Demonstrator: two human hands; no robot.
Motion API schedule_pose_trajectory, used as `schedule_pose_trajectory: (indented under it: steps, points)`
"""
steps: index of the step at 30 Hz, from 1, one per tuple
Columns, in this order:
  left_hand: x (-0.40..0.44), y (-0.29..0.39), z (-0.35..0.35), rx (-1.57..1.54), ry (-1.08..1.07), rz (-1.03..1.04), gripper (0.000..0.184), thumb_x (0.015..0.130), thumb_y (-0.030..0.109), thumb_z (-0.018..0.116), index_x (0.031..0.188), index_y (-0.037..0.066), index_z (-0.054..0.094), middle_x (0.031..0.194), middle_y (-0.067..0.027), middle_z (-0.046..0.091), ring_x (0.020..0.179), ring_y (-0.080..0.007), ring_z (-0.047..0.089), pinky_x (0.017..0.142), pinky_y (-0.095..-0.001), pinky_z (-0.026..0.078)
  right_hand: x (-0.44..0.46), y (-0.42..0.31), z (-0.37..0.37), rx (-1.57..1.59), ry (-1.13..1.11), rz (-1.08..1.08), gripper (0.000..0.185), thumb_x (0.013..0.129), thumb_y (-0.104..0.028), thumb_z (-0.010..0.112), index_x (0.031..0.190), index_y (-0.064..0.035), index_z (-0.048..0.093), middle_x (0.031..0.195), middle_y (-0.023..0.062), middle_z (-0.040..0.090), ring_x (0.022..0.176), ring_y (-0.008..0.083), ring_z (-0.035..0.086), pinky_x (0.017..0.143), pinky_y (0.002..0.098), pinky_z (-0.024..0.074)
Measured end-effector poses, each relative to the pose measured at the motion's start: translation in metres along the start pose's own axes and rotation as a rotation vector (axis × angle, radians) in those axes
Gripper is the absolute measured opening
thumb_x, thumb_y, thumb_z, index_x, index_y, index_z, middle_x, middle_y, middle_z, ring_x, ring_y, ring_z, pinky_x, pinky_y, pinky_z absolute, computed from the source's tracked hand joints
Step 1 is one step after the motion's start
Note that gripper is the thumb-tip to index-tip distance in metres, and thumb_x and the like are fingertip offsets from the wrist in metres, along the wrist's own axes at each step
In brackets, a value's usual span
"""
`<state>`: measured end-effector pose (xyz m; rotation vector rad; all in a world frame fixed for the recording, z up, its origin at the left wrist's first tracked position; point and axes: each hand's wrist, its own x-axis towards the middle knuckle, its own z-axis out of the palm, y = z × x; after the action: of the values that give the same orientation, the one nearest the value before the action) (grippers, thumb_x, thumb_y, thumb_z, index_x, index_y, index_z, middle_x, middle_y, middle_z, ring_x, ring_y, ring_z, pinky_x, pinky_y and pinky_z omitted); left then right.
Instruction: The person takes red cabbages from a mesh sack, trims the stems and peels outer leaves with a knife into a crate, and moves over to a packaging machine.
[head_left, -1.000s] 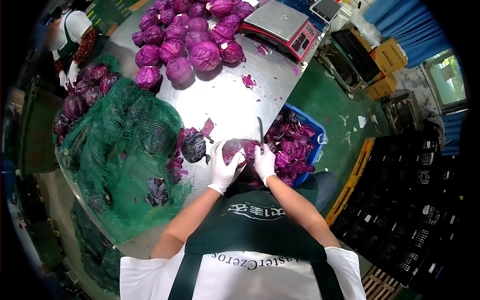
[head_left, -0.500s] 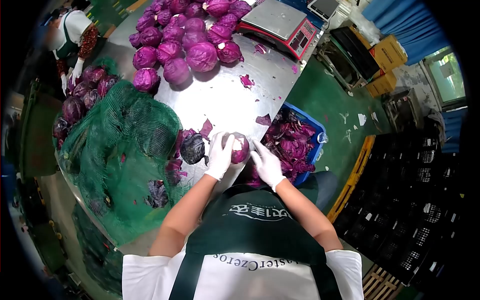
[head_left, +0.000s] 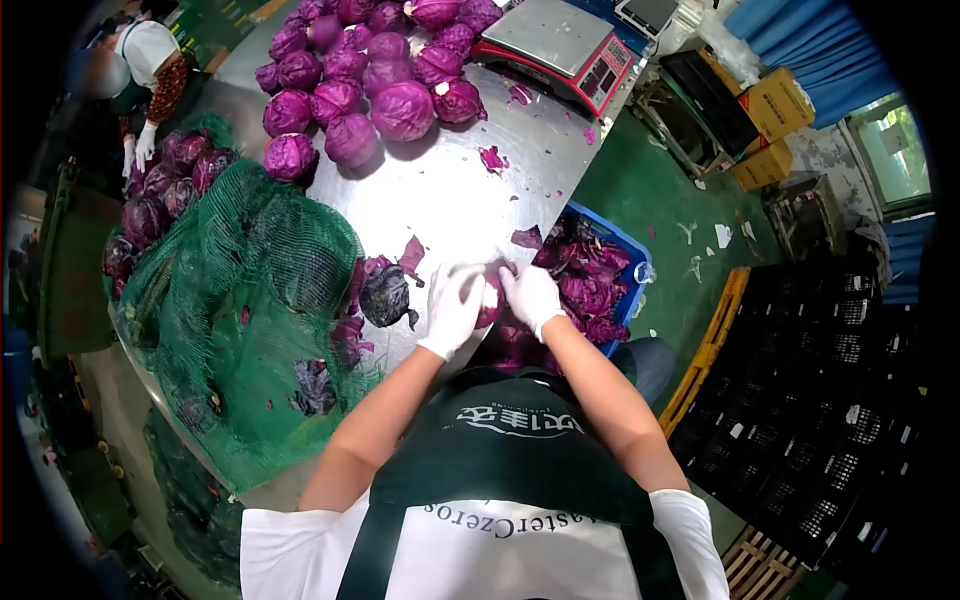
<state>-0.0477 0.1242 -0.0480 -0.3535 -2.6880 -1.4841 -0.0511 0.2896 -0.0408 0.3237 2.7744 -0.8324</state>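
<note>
Over the table's near edge, a red cabbage (head_left: pixel 490 302) is between my two gloved hands, its pale stem end partly showing. My left hand (head_left: pixel 454 305) grips it from the left. On its right upper side, the fingers of my right hand (head_left: pixel 533 296) press against the outer leaves; whether they pinch a loose leaf is hidden. Just left of my left hand lies a dark, wilted cabbage (head_left: pixel 386 296) with torn purple leaves around it. A blue crate (head_left: pixel 632 262) full of stripped purple leaves (head_left: pixel 590 290) stands below, to the right of my right hand.
Many red cabbages (head_left: pixel 400 110) are piled on the metal table (head_left: pixel 400 210), beside a red-framed scale (head_left: pixel 545 40). Green netting (head_left: pixel 240 300) with dark cabbages covers the left side. Another person (head_left: pixel 145 70) handles cabbages at far left. Black crates (head_left: pixel 800 400) stand at right.
My right hand has moved left and up from beside the cabbage onto it. The cabbage has turned and shifted slightly right, and my left hand has gone with it.
</note>
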Motion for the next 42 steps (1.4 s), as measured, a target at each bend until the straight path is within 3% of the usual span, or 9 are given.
schedule_pose_trajectory:
  steps: [8, 10, 14, 18, 22, 33, 37, 38, 42]
  points:
    - [-0.046, -0.031, -0.048, -0.242, -0.004, -0.017, 0.029, 0.089, 0.006, 0.057, 0.118, 0.003, 0.059, 0.128, -0.0193, 0.05, 0.12, -0.0325, 0.049, 0.107, -0.0399, 0.037, -0.017, 0.108, 0.019, 0.406, 0.033, 0.455, 0.044, 0.084, -0.03, 0.069, 0.12, -0.0051, 0.062, 0.088, 0.0227, 0.07, 0.085, 0.0379, 0.069, 0.078, 0.0453, 0.0533]
    - [-0.046, -0.033, -0.044, -0.265, 0.018, -0.041, 0.027, 0.089, 0.009, 0.061, 0.115, 0.004, 0.056, 0.126, -0.0189, 0.049, 0.121, -0.0323, 0.048, 0.107, -0.0395, 0.036, -0.03, 0.08, 0.014, 0.229, 0.2, 0.239, 0.056, 0.084, -0.029, 0.07, 0.133, -0.0069, 0.053, 0.093, 0.0233, 0.07, 0.087, 0.0371, 0.069, 0.078, 0.0436, 0.0542]
    - [-0.04, -0.031, -0.033, -0.233, 0.011, -0.027, 0.029, 0.087, 0.011, 0.066, 0.113, 0.004, 0.056, 0.12, -0.0168, 0.05, 0.117, -0.0312, 0.05, 0.104, -0.0383, 0.038, -0.039, 0.01, 0.01, 0.678, -0.165, -0.056, 0.064, 0.084, -0.034, 0.073, 0.133, 0.0016, 0.051, 0.096, 0.0138, 0.07, 0.069, 0.017, 0.063, 0.072, 0.0324, 0.0534]
    - [-0.034, -0.025, -0.037, -0.154, -0.039, 0.052, 0.04, 0.082, 0.012, 0.069, 0.12, 0.003, 0.057, 0.121, -0.0174, 0.056, 0.115, -0.0323, 0.054, 0.102, -0.0386, 0.042, -0.029, -0.023, -0.02, 0.637, -0.546, 0.133, 0.056, 0.085, -0.034, 0.071, 0.117, 0.0102, 0.056, 0.092, 0.0187, 0.069, 0.075, 0.0242, 0.066, 0.073, 0.0366, 0.0529]
    - [-0.031, -0.017, -0.038, -0.083, -0.034, 0.041, 0.049, 0.079, 0.016, 0.071, 0.124, 0.003, 0.057, 0.118, -0.0182, 0.061, 0.112, -0.0345, 0.056, 0.1, -0.0408, 0.045, -0.024, -0.005, 0.012, 0.487, -0.226, -0.322, 0.049, 0.087, -0.033, 0.065, 0.108, 0.0105, 0.056, 0.09, 0.0266, 0.067, 0.076, 0.0376, 0.068, 0.073, 0.0425, 0.0532]
    - [-0.039, -0.046, -0.042, -0.296, -0.012, -0.034, 0.04, 0.084, 0.015, 0.067, 0.121, 0.002, 0.059, 0.121, -0.0165, 0.058, 0.116, -0.0294, 0.055, 0.103, -0.0379, 0.043, 0.005, 0.093, 0.04, 0.31, -0.004, 0.213, 0.031, 0.086, -0.025, 0.057, 0.098, 0.0023, 0.066, 0.088, 0.0297, 0.066, 0.085, 0.0444, 0.065, 0.08, 0.0473, 0.0526]
    - [-0.033, -0.047, -0.033, -0.335, 0.12, -0.192, 0.031, 0.091, 0.011, 0.06, 0.121, 0.003, 0.059, 0.12, -0.0159, 0.057, 0.111, -0.0283, 0.055, 0.101, -0.0365, 0.042, -0.029, 0.042, 0.007, 0.267, 0.007, 0.14, 0.071, 0.084, -0.04, 0.07, 0.135, 0.0021, 0.045, 0.092, 0.026, 0.069, 0.087, 0.0395, 0.068, 0.078, 0.0451, 0.054]
    - [-0.032, -0.042, -0.029, -0.308, 0.138, -0.22, 0.031, 0.091, 0.012, 0.061, 0.121, 0.003, 0.059, 0.119, -0.0157, 0.057, 0.111, -0.0283, 0.055, 0.101, -0.0367, 0.041, -0.039, 0.015, -0.003, 0.332, 0.045, -0.032, 0.072, 0.084, -0.033, 0.074, 0.139, 0.0029, 0.044, 0.088, 0.0187, 0.071, 0.07, 0.0242, 0.069, 0.069, 0.0345, 0.0549]
    - [-0.03, -0.016, -0.021, -0.176, 0.154, -0.301, 0.032, 0.094, 0.018, 0.06, 0.123, 0.004, 0.058, 0.125, -0.0171, 0.054, 0.118, -0.029, 0.052, 0.106, -0.0382, 0.039, -0.055, -0.042, 0.005, 0.447, -0.163, -0.015, 0.077, 0.078, -0.041, 0.078, 0.135, 0.0006, 0.047, 0.08, 0.0139, 0.066, 0.075, 0.021, 0.067, 0.073, 0.0314, 0.0531]
